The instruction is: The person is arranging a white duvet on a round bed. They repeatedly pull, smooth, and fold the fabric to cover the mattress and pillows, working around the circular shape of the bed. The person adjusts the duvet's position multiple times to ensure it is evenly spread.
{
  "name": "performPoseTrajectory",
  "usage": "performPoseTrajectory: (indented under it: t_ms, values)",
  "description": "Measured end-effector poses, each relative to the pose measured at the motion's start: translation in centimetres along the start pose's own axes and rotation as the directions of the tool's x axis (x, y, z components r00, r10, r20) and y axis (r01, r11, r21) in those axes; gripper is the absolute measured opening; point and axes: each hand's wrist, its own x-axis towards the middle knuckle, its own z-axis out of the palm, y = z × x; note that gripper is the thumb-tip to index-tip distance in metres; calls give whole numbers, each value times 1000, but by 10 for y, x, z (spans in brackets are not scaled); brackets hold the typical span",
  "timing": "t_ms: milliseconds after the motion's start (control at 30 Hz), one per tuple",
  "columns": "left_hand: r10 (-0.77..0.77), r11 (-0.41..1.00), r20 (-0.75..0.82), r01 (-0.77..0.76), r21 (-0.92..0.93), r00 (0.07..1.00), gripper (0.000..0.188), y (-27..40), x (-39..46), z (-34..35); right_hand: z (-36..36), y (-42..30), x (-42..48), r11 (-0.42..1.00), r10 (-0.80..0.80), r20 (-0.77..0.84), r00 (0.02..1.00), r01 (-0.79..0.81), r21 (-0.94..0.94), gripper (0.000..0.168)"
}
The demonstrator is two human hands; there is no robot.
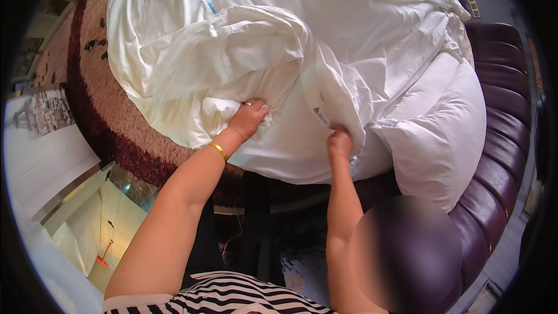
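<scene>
A large white fabric cover (366, 13) with a blue stripe and some printed writing is spread in folds before me. My left hand (250, 117), with a ring and a gold bracelet at the wrist, grips a bunched bit of the white cloth near its lower middle. To the right, my right hand (340, 139) is closed on a fold of the same cover, beside a small printed mark. Between the hands the cloth hangs slack, and a raised loop of it curves above them. A stuffed white bulge (436, 144) lies at the right; its contents are hidden.
A dark purple padded leather seat (501, 117) curves along the right side. Under the cover's left edge lies a brown shaggy rug (117, 91) with a dark red border. A red T-shaped object (103, 257) is at the lower left.
</scene>
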Motion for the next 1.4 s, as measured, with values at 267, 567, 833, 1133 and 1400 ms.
performPoseTrajectory:
  t_ms: [267, 567, 833, 1133, 1400]
  values:
    - [-373, 699, 172, 398, -594, 912, 15, 37, 24, -17, -50, -24, -62, -10, -110, 470, 876, -474, 881, 39]
    - [67, 773, 183, 64, -631, 981, 24, 51, 13, -13, -55, -189, -124, 74, -521, 131, 843, -108, 991, 36]
    - [344, 936, 196, -319, -150, 918, 33, 46, 13, 11, -62, -142, -111, 673, 199, -212, 957, 23, 739, 38]
    - [250, 712, 238, -12, -702, 939, 37, 54, -9, 2, -62, -161, -101, 712, -122, -398, 909, 360, 603, 8]
    - [167, 710, 262, 68, -701, 950, 39, 47, -1, -3, -57, -224, -116, 454, -269, -379, 886, 463, 761, 9]
